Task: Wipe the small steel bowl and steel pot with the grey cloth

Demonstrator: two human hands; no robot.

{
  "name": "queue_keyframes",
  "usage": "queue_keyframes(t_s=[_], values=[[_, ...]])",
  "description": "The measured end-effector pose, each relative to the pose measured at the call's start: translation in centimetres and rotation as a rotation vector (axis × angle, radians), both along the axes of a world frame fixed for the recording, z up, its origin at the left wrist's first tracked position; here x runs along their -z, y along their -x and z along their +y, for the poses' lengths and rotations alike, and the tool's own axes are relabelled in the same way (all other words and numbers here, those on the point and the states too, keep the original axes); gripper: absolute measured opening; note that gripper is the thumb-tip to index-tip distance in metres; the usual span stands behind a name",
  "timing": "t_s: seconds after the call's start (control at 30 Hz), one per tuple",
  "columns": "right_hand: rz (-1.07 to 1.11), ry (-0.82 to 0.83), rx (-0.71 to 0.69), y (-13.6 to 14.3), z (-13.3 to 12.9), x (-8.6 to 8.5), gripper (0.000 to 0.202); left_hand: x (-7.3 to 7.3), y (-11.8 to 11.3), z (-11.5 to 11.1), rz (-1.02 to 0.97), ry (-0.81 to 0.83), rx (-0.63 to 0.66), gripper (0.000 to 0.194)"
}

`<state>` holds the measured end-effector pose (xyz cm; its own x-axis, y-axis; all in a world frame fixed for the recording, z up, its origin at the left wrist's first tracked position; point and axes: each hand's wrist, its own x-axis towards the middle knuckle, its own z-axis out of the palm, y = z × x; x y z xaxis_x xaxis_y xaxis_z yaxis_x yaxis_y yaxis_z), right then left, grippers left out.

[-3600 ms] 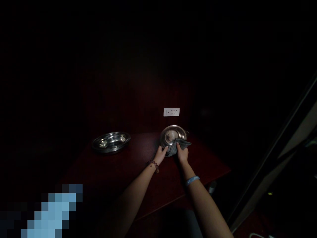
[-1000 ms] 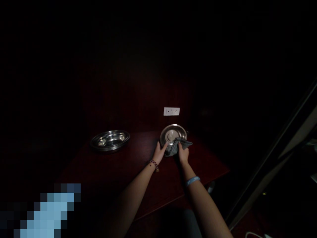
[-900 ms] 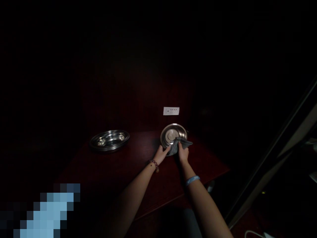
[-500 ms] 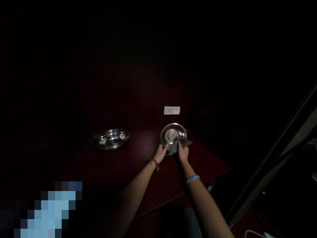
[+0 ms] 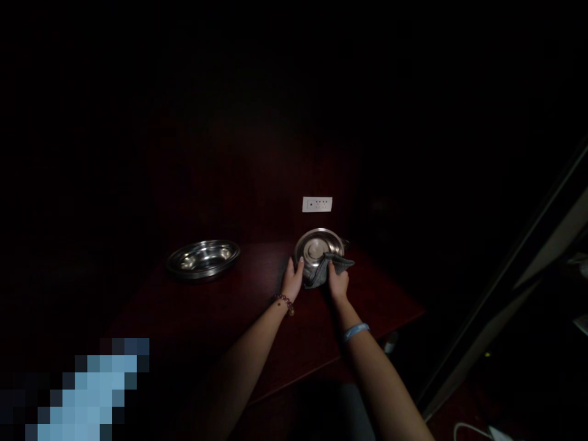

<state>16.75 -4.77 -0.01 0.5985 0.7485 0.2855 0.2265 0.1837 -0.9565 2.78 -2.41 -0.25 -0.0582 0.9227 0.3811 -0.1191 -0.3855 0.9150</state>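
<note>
A round, shiny steel bowl (image 5: pixel 316 248) is tilted towards me above the dark red table. My left hand (image 5: pixel 292 280) grips its lower left rim, thumb on the inner side and the other fingers mostly behind it. My right hand (image 5: pixel 338 283) is closed round a grey cloth (image 5: pixel 318 275), with the thumb on top, and presses it over the bowl's lower right rim. Part of the cloth sticks out to the right of the hand. Over to the left, oval steel dishes (image 5: pixel 203 260), seemingly stacked, sit on the table.
The red table (image 5: pixel 257 318) ends at a front edge close to me. A white socket panel (image 5: pixel 316 204) is on the back wall. To the right stands a slanting dark frame (image 5: pixel 505 300), with a white cable (image 5: pixel 468 425) below. Much of the room is too dark to make out.
My left hand has shifted slightly left and up along the bowl's rim, and its thumb now points upward. The right hand stays on the cloth at the rim.
</note>
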Motion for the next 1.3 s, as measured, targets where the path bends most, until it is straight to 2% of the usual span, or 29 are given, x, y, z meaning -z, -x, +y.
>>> queue_keyframes(t_s=[0.23, 0.5, 0.63, 0.77, 0.87, 1.07, 1.3], values=[[0.031, 0.036, 0.019, -0.2, 0.1, 0.1, 0.035, 0.7, -0.6, -0.2, 0.041, 0.001, 0.102, 0.063], [0.004, 0.025, -0.013, 0.1, -0.1, -0.1, 0.034, 1.0, -0.7, 0.4, 0.01, 0.072, 0.086, 0.042], [-0.013, 0.013, -0.044, 0.1, -0.1, -0.1, 0.035, 0.7, -0.4, 0.6, 0.01, 0.082, 0.038, 0.048], [-0.005, 0.006, -0.048, 0.1, 0.0, 0.0, 0.036, 0.3, -0.2, 0.5, -0.046, -0.012, -0.035, 0.051], [-0.011, 0.017, -0.029, 0.0, 0.2, 0.2, 0.038, 0.1, -0.3, 0.2, -0.049, -0.068, 0.001, 0.051], [-0.01, 0.024, 0.004, -0.3, 0.4, 0.4, 0.04, 0.6, -0.6, -0.2, 0.042, -0.002, 0.082, 0.055], [0.027, 0.03, -0.004, -0.3, 0.3, 0.4, 0.036, 1.0, -0.5, 0.2, 0.044, 0.061, 0.087, 0.042]])
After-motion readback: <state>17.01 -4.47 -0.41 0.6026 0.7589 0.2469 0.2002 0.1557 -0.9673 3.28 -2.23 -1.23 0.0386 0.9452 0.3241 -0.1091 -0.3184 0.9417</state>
